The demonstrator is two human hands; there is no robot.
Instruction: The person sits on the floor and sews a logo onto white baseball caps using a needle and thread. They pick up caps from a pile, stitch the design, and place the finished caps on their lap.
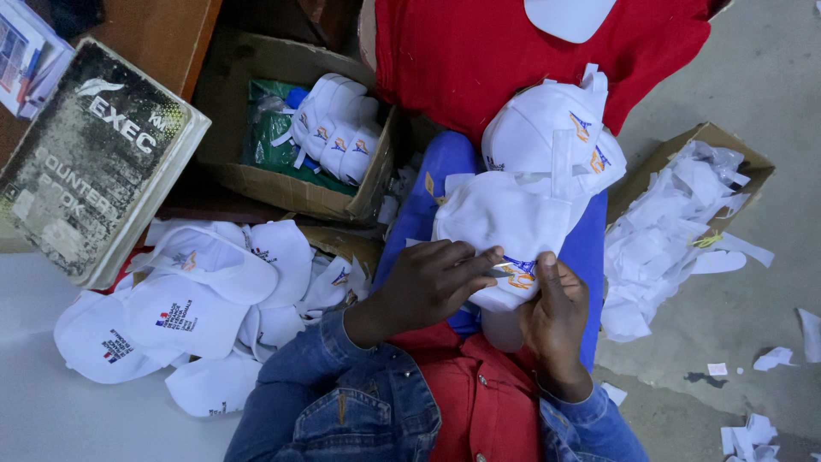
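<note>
A white cap [500, 218] with a small blue and orange emblem lies on my lap over blue cloth [445, 162]. My left hand [428, 282] pinches its lower edge next to the emblem, fingers closed on the fabric. My right hand [556, 316] grips the same cap from below, thumb pressed beside the emblem. More white caps [556, 128] are stacked just beyond it, against red cloth [479, 51]. Denim sleeves cover both my arms.
A heap of white caps [197, 308] lies at my left. A cardboard box [342, 201] behind it holds stacked caps. A worn thick book [94, 154] sits at far left. Another box [684, 141] at right overflows with white paper scraps onto the concrete floor.
</note>
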